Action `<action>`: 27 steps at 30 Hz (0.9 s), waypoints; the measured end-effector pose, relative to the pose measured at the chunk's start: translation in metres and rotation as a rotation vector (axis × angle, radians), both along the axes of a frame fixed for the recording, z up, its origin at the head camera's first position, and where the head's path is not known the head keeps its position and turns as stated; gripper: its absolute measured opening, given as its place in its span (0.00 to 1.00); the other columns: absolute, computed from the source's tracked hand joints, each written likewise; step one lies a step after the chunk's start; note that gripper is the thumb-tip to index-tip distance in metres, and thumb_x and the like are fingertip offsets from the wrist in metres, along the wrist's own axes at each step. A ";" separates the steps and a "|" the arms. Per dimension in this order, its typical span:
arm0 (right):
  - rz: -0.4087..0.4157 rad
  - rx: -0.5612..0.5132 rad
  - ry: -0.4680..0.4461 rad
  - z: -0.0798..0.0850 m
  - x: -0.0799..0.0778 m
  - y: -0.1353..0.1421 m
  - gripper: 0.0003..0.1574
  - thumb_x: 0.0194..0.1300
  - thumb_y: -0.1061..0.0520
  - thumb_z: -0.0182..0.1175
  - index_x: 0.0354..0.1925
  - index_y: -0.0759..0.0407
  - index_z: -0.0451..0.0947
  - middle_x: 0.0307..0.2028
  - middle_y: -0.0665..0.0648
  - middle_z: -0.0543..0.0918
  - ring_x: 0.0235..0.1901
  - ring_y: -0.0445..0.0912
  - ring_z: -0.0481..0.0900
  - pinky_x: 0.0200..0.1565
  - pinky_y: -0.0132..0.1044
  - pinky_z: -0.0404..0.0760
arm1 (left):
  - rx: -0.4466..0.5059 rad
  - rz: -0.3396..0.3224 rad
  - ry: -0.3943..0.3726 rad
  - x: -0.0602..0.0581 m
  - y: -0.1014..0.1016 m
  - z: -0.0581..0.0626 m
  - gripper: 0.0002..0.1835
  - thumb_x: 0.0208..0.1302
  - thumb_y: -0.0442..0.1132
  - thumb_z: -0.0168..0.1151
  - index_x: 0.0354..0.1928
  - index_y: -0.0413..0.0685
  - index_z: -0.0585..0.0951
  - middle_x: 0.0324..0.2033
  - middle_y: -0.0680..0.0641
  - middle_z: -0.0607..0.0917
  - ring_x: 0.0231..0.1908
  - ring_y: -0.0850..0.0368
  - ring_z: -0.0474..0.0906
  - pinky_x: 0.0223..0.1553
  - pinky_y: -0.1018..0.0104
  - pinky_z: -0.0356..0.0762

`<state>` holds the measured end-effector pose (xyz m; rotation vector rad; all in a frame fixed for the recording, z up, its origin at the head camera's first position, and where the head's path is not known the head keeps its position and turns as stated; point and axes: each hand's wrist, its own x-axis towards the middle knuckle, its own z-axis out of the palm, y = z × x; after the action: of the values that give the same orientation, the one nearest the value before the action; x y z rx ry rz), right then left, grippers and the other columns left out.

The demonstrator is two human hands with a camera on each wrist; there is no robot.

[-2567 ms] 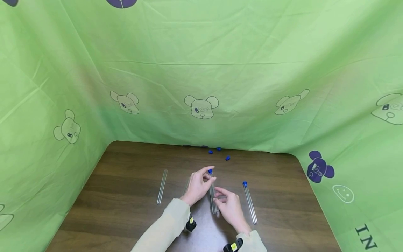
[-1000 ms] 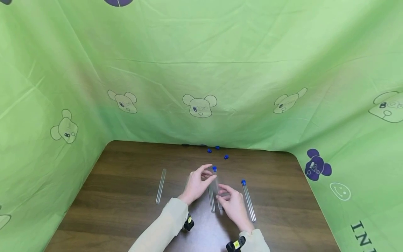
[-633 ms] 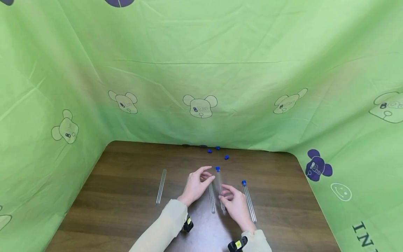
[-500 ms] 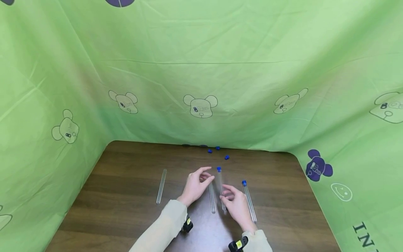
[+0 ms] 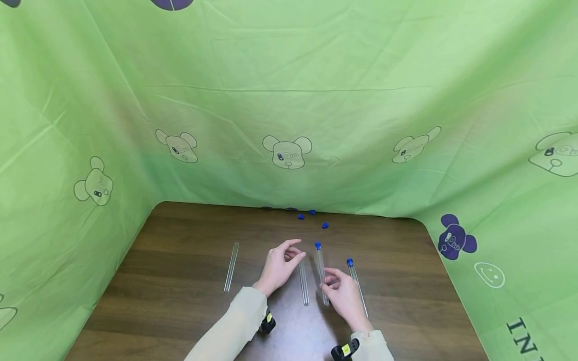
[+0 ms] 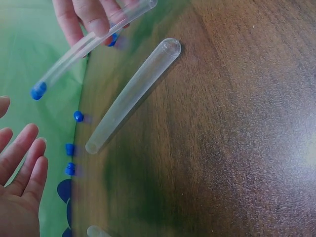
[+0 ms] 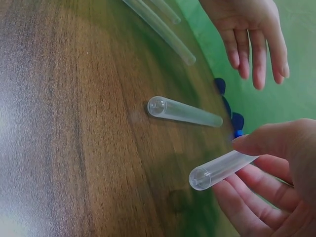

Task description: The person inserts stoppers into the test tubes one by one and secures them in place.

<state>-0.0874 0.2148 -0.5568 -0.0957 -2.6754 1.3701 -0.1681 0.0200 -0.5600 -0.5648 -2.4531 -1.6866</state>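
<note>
My right hand (image 5: 345,297) pinches a clear test tube (image 7: 224,167) between thumb and fingers, its blue cap (image 5: 318,245) at the far end. In the left wrist view this tube is tilted above the table. My left hand (image 5: 278,267) is held over the table with loose, spread fingers and nothing in them. An uncapped test tube (image 5: 304,287) lies between the hands. Beyond the right hand lies a capped test tube (image 5: 354,273), partly covered by that hand. Another uncapped tube (image 5: 231,266) lies at the left; a further one (image 7: 163,34) is hidden behind the left hand in the head view.
Several small blue caps (image 5: 325,225) lie near the back edge of the wooden table (image 5: 189,240). A green printed cloth (image 5: 289,110) hangs around the back and sides. Both wrists carry black cameras (image 5: 268,322).
The capped tube has left the left hand's fingertips and moved right with my right hand, exposing the uncapped tube beneath. The left hand has drawn back slightly leftward.
</note>
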 end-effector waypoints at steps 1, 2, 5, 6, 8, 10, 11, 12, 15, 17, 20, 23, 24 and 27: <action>-0.001 0.002 -0.005 0.000 0.000 0.000 0.25 0.54 0.69 0.72 0.52 0.70 0.82 0.32 0.54 0.85 0.29 0.47 0.85 0.33 0.34 0.82 | 0.000 0.000 -0.004 0.000 0.000 0.000 0.19 0.69 0.46 0.68 0.59 0.50 0.83 0.36 0.58 0.87 0.37 0.64 0.83 0.43 0.65 0.81; -0.003 0.001 -0.010 -0.001 0.000 0.001 0.25 0.54 0.69 0.72 0.52 0.70 0.82 0.31 0.53 0.85 0.29 0.47 0.84 0.33 0.34 0.82 | -0.001 0.000 -0.008 0.000 -0.001 0.000 0.19 0.69 0.46 0.68 0.59 0.50 0.83 0.36 0.58 0.87 0.37 0.64 0.82 0.43 0.65 0.81; -0.002 -0.006 -0.026 -0.001 -0.001 0.002 0.25 0.53 0.70 0.71 0.52 0.72 0.82 0.30 0.53 0.84 0.29 0.47 0.84 0.31 0.33 0.81 | -0.004 0.001 -0.018 0.000 -0.002 0.001 0.19 0.70 0.46 0.68 0.59 0.50 0.83 0.37 0.58 0.87 0.37 0.64 0.82 0.43 0.66 0.81; -0.003 -0.005 -0.028 -0.001 0.000 0.002 0.25 0.53 0.70 0.71 0.52 0.72 0.82 0.29 0.53 0.83 0.28 0.46 0.84 0.30 0.33 0.81 | -0.004 0.001 -0.020 0.000 -0.002 0.001 0.19 0.70 0.46 0.68 0.59 0.50 0.82 0.37 0.58 0.87 0.37 0.64 0.82 0.43 0.65 0.81; -0.005 0.002 -0.032 0.000 0.000 0.003 0.25 0.52 0.70 0.71 0.51 0.73 0.82 0.29 0.53 0.83 0.27 0.45 0.84 0.28 0.33 0.80 | -0.006 0.001 -0.023 0.001 -0.002 0.001 0.19 0.69 0.45 0.68 0.59 0.50 0.82 0.37 0.59 0.87 0.37 0.64 0.82 0.43 0.65 0.81; -0.012 0.011 -0.037 0.000 0.001 0.005 0.25 0.52 0.70 0.71 0.51 0.73 0.82 0.28 0.52 0.83 0.25 0.44 0.83 0.27 0.33 0.79 | -0.006 0.001 -0.024 0.001 -0.002 0.002 0.19 0.69 0.45 0.68 0.59 0.50 0.82 0.37 0.58 0.87 0.37 0.64 0.83 0.44 0.65 0.81; -0.017 0.018 -0.042 0.001 0.001 0.005 0.25 0.52 0.70 0.71 0.50 0.73 0.82 0.28 0.52 0.83 0.25 0.43 0.82 0.26 0.32 0.79 | -0.006 0.001 -0.025 0.001 -0.002 0.002 0.19 0.69 0.45 0.68 0.59 0.50 0.82 0.37 0.58 0.87 0.37 0.63 0.82 0.44 0.64 0.81; -0.021 0.023 -0.046 0.001 0.001 0.006 0.25 0.52 0.70 0.71 0.50 0.73 0.82 0.27 0.52 0.83 0.24 0.42 0.82 0.26 0.32 0.79 | -0.005 0.001 -0.026 0.001 -0.002 0.002 0.19 0.69 0.45 0.68 0.59 0.50 0.82 0.37 0.58 0.87 0.37 0.63 0.83 0.44 0.64 0.81; -0.031 0.033 -0.067 0.001 0.001 0.008 0.24 0.52 0.70 0.71 0.50 0.73 0.83 0.26 0.51 0.82 0.24 0.42 0.80 0.26 0.32 0.78 | -0.007 0.004 -0.028 0.001 -0.003 0.002 0.19 0.70 0.45 0.68 0.59 0.50 0.83 0.36 0.58 0.87 0.37 0.63 0.82 0.44 0.64 0.81; -0.035 0.050 -0.075 0.001 0.001 0.008 0.24 0.52 0.69 0.72 0.49 0.73 0.83 0.26 0.51 0.83 0.24 0.41 0.80 0.26 0.33 0.78 | -0.011 0.007 -0.029 0.001 -0.003 0.001 0.18 0.70 0.45 0.68 0.59 0.51 0.83 0.36 0.58 0.87 0.37 0.63 0.82 0.44 0.64 0.81; -0.044 0.080 -0.086 0.001 0.002 0.010 0.24 0.52 0.68 0.73 0.49 0.73 0.83 0.26 0.50 0.83 0.24 0.41 0.80 0.29 0.35 0.78 | -0.013 0.010 -0.024 0.000 -0.004 0.001 0.18 0.69 0.45 0.68 0.59 0.51 0.83 0.36 0.59 0.87 0.37 0.64 0.82 0.43 0.65 0.81; -0.057 0.115 -0.094 0.000 0.002 0.011 0.24 0.51 0.67 0.74 0.48 0.72 0.84 0.25 0.49 0.83 0.24 0.41 0.79 0.32 0.39 0.78 | -0.006 0.010 -0.009 -0.001 -0.003 0.001 0.18 0.69 0.44 0.68 0.58 0.50 0.83 0.36 0.58 0.87 0.37 0.64 0.82 0.43 0.65 0.81; -0.061 0.124 -0.099 0.000 0.002 0.011 0.24 0.52 0.66 0.74 0.49 0.71 0.84 0.25 0.49 0.83 0.24 0.41 0.79 0.33 0.40 0.78 | -0.004 0.010 -0.004 -0.001 -0.003 0.001 0.18 0.69 0.44 0.68 0.58 0.50 0.83 0.36 0.58 0.87 0.36 0.64 0.82 0.43 0.65 0.81; -0.074 0.140 -0.114 0.000 0.003 0.012 0.24 0.52 0.65 0.75 0.49 0.71 0.84 0.24 0.48 0.82 0.24 0.41 0.78 0.34 0.43 0.78 | -0.002 0.013 0.003 -0.002 -0.002 0.001 0.18 0.69 0.44 0.69 0.58 0.49 0.83 0.35 0.58 0.87 0.36 0.64 0.83 0.43 0.65 0.81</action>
<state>-0.0843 0.2271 -0.5564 -0.2625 -2.8203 1.1860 -0.1697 0.0177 -0.5589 -0.5503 -2.4512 -1.6772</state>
